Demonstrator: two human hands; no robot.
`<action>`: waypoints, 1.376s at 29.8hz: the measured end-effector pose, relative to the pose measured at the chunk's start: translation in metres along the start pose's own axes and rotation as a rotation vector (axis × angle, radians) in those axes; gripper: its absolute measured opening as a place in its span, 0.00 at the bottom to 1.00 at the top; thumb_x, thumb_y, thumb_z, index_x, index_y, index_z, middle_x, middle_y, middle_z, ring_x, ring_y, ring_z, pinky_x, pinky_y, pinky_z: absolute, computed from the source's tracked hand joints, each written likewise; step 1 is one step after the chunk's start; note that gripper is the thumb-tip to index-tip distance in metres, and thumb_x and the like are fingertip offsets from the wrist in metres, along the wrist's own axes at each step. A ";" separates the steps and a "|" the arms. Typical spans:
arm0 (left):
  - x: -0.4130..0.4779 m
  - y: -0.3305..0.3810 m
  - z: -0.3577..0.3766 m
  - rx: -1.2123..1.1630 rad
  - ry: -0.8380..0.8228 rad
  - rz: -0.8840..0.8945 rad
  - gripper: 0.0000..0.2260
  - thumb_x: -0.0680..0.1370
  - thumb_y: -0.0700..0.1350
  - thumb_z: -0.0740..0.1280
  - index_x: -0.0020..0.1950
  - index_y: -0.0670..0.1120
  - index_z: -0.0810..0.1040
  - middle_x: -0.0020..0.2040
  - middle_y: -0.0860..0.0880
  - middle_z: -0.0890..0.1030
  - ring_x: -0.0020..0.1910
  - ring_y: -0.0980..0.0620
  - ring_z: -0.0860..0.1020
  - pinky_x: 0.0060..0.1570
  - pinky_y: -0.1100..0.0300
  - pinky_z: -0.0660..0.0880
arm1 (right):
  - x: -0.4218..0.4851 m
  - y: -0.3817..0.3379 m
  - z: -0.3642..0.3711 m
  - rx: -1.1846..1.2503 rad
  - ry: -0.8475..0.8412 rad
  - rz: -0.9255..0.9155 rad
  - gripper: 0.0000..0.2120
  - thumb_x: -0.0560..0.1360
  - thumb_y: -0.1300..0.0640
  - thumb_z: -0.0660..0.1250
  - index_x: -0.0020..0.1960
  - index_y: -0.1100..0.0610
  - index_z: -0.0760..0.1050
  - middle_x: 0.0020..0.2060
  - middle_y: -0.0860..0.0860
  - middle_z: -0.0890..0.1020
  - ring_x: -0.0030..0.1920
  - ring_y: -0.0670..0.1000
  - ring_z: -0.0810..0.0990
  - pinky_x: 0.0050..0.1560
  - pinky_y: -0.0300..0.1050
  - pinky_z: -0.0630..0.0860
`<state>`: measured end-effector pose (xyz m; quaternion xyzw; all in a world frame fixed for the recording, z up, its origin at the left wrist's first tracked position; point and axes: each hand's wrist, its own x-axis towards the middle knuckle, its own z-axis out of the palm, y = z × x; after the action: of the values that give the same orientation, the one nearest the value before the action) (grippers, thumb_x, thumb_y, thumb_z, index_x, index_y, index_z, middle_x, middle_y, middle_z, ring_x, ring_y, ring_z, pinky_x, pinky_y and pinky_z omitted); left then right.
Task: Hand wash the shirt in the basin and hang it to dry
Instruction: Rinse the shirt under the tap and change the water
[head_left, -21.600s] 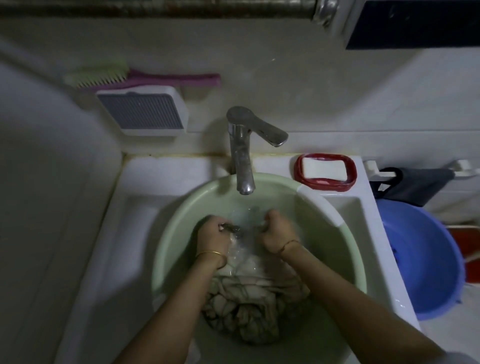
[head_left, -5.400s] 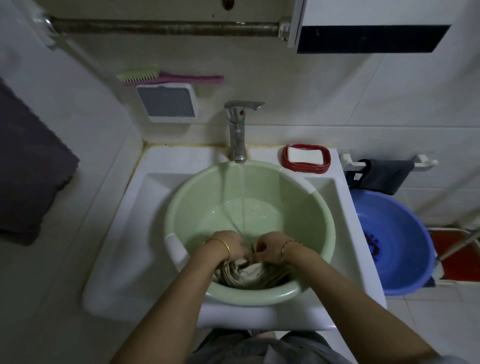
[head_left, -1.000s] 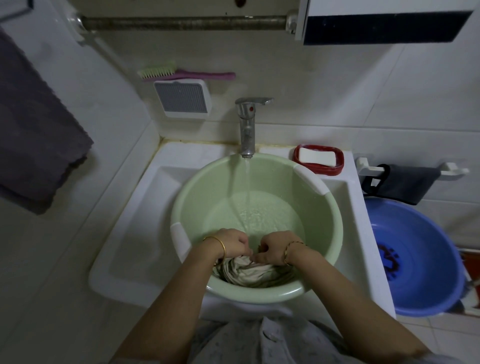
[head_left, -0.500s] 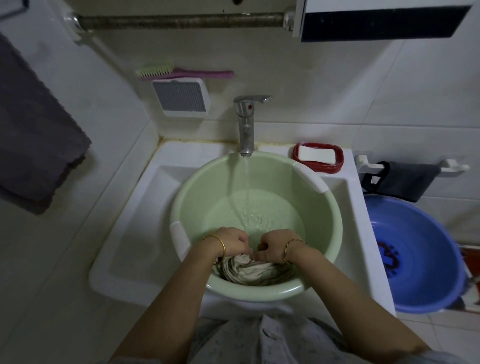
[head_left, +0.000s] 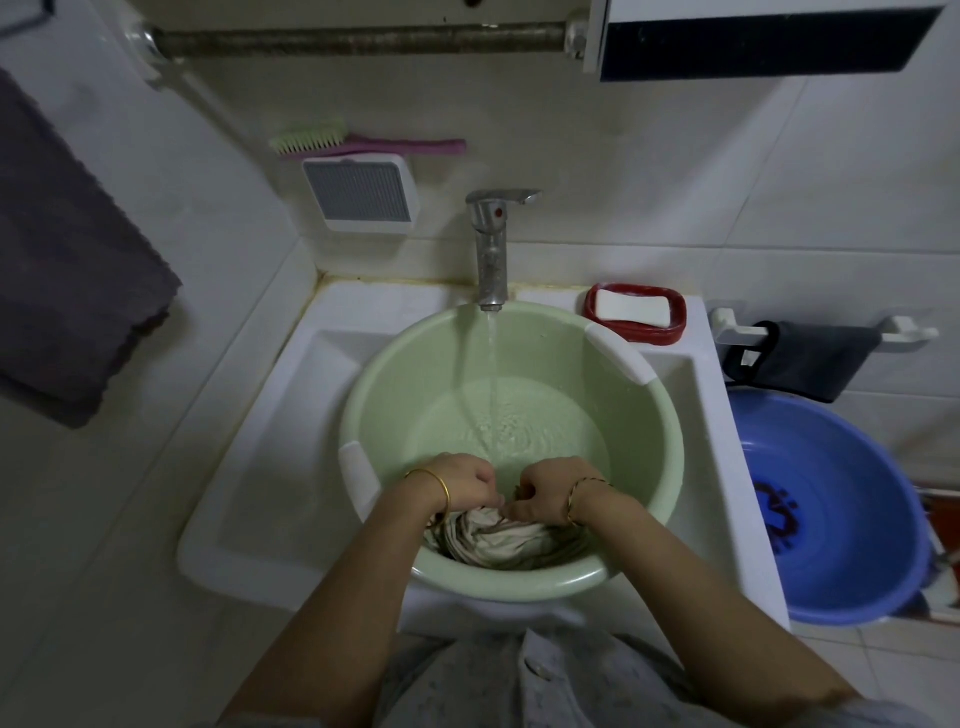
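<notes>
A pale green basin (head_left: 660, 415) sits in the white sink (head_left: 270, 467), partly filled with water. The wet beige patterned shirt (head_left: 498, 540) is bunched against the basin's near wall. My left hand (head_left: 462, 486) and my right hand (head_left: 545, 488) sit close together, knuckles up, both gripping the top of the bunched shirt. A thin stream of water runs from the metal tap (head_left: 492, 244) into the basin just beyond my hands.
A red soap dish with a white bar (head_left: 635, 310) stands on the sink's back right corner. A blue basin (head_left: 826, 509) sits to the right, under a rail with a dark cloth (head_left: 800, 358). A brush (head_left: 363, 143), rod (head_left: 358, 39) and dark towel (head_left: 67, 270) are on the walls.
Since 21.6 s ago my hands and the shirt have moved from the basin's middle to its near wall. Over the last second they have barely shifted; water keeps running.
</notes>
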<state>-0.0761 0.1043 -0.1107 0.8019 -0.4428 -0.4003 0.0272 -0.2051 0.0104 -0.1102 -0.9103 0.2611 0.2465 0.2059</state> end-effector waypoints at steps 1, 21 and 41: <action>0.000 0.000 0.000 0.003 0.001 0.002 0.05 0.72 0.51 0.68 0.44 0.51 0.79 0.51 0.47 0.80 0.53 0.47 0.76 0.54 0.56 0.73 | 0.000 0.000 0.000 -0.002 0.002 -0.001 0.27 0.73 0.33 0.58 0.56 0.53 0.78 0.51 0.52 0.81 0.52 0.54 0.78 0.46 0.42 0.68; -0.002 0.002 -0.001 0.012 -0.004 -0.010 0.07 0.72 0.51 0.68 0.35 0.52 0.75 0.45 0.49 0.78 0.53 0.47 0.77 0.51 0.56 0.73 | -0.001 -0.001 -0.003 -0.006 -0.018 0.002 0.25 0.74 0.34 0.59 0.56 0.53 0.77 0.51 0.52 0.81 0.52 0.54 0.78 0.48 0.43 0.69; -0.005 0.004 -0.002 0.007 -0.005 -0.028 0.07 0.72 0.49 0.68 0.34 0.53 0.74 0.46 0.49 0.78 0.52 0.48 0.76 0.49 0.59 0.71 | -0.003 -0.002 -0.004 -0.001 -0.023 0.028 0.25 0.74 0.34 0.59 0.57 0.52 0.77 0.53 0.52 0.80 0.54 0.54 0.77 0.47 0.42 0.68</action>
<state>-0.0792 0.1043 -0.1048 0.8071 -0.4330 -0.4011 0.0176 -0.2049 0.0115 -0.1050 -0.9039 0.2712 0.2598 0.2049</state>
